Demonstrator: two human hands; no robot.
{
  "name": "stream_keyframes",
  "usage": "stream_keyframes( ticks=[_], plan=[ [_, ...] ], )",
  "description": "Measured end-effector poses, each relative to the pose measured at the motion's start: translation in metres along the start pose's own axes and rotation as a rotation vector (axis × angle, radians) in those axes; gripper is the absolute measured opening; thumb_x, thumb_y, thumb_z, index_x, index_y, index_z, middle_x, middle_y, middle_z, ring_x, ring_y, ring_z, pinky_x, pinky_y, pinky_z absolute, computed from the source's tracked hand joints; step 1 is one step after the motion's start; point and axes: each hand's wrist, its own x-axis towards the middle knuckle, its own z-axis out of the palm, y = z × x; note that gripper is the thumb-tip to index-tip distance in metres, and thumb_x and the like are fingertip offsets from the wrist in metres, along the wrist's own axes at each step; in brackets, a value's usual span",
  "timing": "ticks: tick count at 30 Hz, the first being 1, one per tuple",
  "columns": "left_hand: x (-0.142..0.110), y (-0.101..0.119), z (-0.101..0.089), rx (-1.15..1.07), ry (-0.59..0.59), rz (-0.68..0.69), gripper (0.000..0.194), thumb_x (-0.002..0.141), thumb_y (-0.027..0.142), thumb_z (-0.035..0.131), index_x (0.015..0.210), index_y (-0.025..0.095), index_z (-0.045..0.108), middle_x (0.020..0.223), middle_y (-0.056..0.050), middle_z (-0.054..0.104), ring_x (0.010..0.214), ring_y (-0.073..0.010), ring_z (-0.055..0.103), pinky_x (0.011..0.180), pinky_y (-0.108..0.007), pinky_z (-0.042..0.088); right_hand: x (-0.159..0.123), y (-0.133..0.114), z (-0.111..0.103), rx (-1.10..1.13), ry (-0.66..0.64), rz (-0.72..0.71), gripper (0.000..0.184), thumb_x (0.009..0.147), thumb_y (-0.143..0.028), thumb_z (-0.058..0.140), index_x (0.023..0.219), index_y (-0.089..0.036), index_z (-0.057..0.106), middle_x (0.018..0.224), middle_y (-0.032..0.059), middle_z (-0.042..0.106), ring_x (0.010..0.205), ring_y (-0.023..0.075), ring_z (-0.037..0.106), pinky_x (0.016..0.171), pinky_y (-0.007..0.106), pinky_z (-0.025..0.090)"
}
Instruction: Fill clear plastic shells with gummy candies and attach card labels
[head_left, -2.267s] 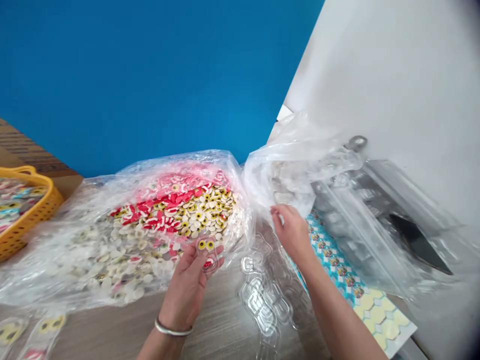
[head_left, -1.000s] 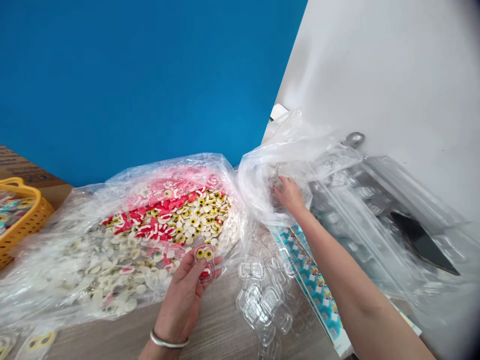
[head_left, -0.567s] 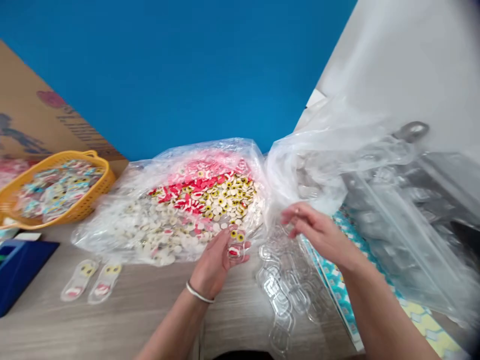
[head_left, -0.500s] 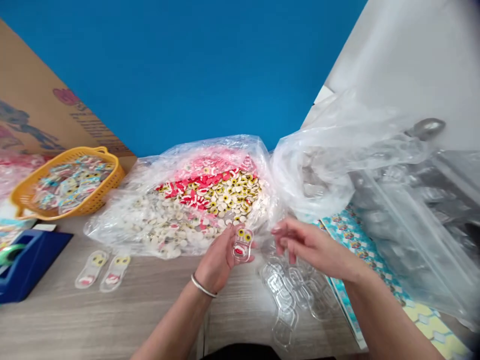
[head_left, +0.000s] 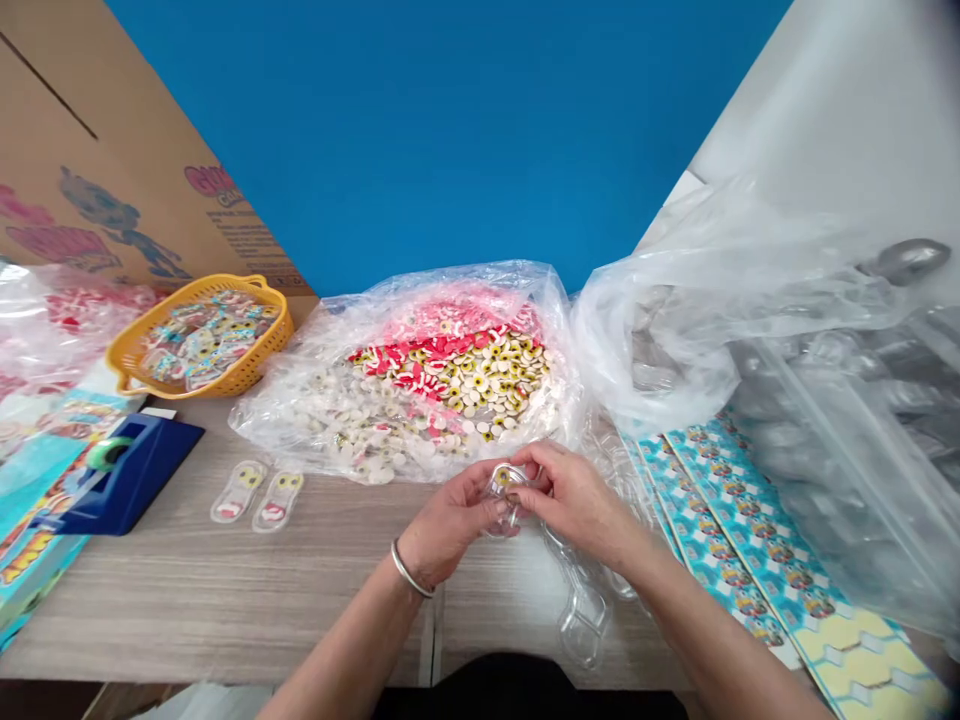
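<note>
My left hand (head_left: pixel 454 520) is closed around a small clear plastic blister case (head_left: pixel 506 482), shaped like a shoe sole, with a yellow-and-black eye candy showing in its upper end. From the other side my right hand (head_left: pixel 581 497) pinches the same case, its thumb across the front and hiding much of the lower part. Beneath the right wrist lie several clear plastic cases (head_left: pixel 585 620) on the table. Just beyond my hands spreads an open clear bag (head_left: pixel 296 410) of eye candies (head_left: pixel 484 375) and red-and-white mouth-shaped candies (head_left: pixel 386 360).
Two filled cases (head_left: pixel 277 502) lie at left, near a blue tape dispenser (head_left: pixel 142 475). A yellow basket (head_left: pixel 247 372) holds small packs. Printed card sheets (head_left: pixel 739 545) and plastic bags (head_left: pixel 637 390) stand at right. A blue panel (head_left: pixel 465 140) rises behind.
My right hand has moved left onto the case and now grips it together with my left hand. The view has shifted, so the table's things appear farther right.
</note>
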Motion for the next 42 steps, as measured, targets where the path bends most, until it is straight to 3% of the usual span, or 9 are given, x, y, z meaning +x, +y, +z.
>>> stream_keyframes(
  ticks=[5,10,13,17,20,26,33,38,42],
  plan=[
    [-0.025,-0.004,-0.029,0.054,0.312,0.110,0.042,0.071,0.027,0.080,0.111,0.019,0.071,0.093,-0.008,0.073,0.079,-0.0177,0.065,0.077,-0.030,0.049,-0.003,-0.010,0.012,0.037,0.003,0.019,0.018,0.084,-0.021,0.064,0.102,-0.021,0.063,0.095,0.0025,0.065,0.068,0.0135,0.062,0.063,0.028,0.050],
    [-0.076,-0.004,-0.110,0.272,0.859,0.290,0.044,0.065,0.026,0.080,0.106,0.017,0.067,0.080,-0.002,0.071,0.068,-0.0137,0.060,0.067,-0.024,0.044,-0.018,-0.005,0.004,0.125,0.008,0.074,0.019,0.087,-0.036,0.059,0.103,-0.026,0.063,0.085,0.0042,0.067,0.067,0.0186,0.064,0.057,0.032,0.053],
    [-0.096,0.000,-0.150,0.469,1.054,0.339,0.045,0.064,0.029,0.079,0.105,0.018,0.063,0.064,0.002,0.064,0.057,-0.0137,0.054,0.058,-0.024,0.039,-0.024,-0.001,0.005,0.146,-0.017,0.086,0.022,0.086,-0.043,0.060,0.101,-0.027,0.064,0.076,0.0043,0.066,0.063,0.0206,0.063,0.053,0.033,0.052],
    [-0.094,0.009,-0.167,0.712,1.137,0.327,0.036,0.065,0.030,0.077,0.098,0.020,0.065,0.065,0.001,0.062,0.057,-0.0145,0.052,0.059,-0.025,0.037,-0.033,-0.002,0.012,0.154,-0.056,0.099,0.023,0.085,-0.044,0.061,0.099,-0.027,0.066,0.076,0.0049,0.067,0.063,0.0205,0.063,0.054,0.033,0.052],
    [-0.089,0.014,-0.168,1.118,1.199,0.277,0.032,0.071,0.032,0.071,0.100,0.020,0.068,0.082,-0.005,0.066,0.071,-0.0198,0.058,0.072,-0.031,0.043,-0.044,0.003,0.006,0.147,-0.020,0.138,0.024,0.086,-0.044,0.060,0.101,-0.026,0.065,0.078,0.0037,0.067,0.065,0.0191,0.063,0.056,0.031,0.051],
    [-0.089,0.013,-0.186,1.747,1.184,0.179,0.042,0.087,0.045,0.050,0.107,0.013,0.069,0.097,-0.015,0.066,0.092,-0.0304,0.062,0.083,-0.042,0.048,-0.083,0.037,-0.036,0.095,0.284,0.338,0.030,0.089,-0.045,0.057,0.107,-0.021,0.062,0.079,0.0022,0.066,0.068,0.0179,0.063,0.059,0.029,0.050],
    [-0.086,0.022,-0.191,1.704,1.331,-0.049,0.027,0.079,0.045,0.063,0.098,0.027,0.070,0.098,-0.002,0.068,0.093,-0.0243,0.064,0.082,-0.035,0.051,-0.111,0.052,-0.023,-0.227,0.251,0.255,0.018,0.092,-0.028,0.054,0.105,-0.022,0.065,0.099,0.0057,0.066,0.087,0.0208,0.062,0.078,0.036,0.051],
    [-0.092,0.031,-0.190,1.737,1.304,-0.106,0.028,0.082,0.050,0.053,0.092,0.027,0.066,0.095,-0.002,0.068,0.098,-0.0282,0.065,0.082,-0.039,0.052,-0.099,0.040,-0.005,-0.569,0.196,0.091,0.032,0.086,-0.008,0.054,0.111,-0.023,0.067,0.117,0.0099,0.062,0.107,0.0271,0.056,0.092,0.045,0.046],
    [-0.101,0.039,-0.197,1.701,1.302,-0.110,0.030,0.081,0.053,0.049,0.089,0.028,0.063,0.085,-0.001,0.068,0.101,-0.0340,0.065,0.083,-0.047,0.053,-0.089,0.038,0.002,-0.720,0.146,0.045,0.020,0.085,-0.009,0.060,0.096,-0.023,0.070,0.120,0.0105,0.062,0.111,0.0307,0.053,0.091,0.048,0.044]
  ],
)
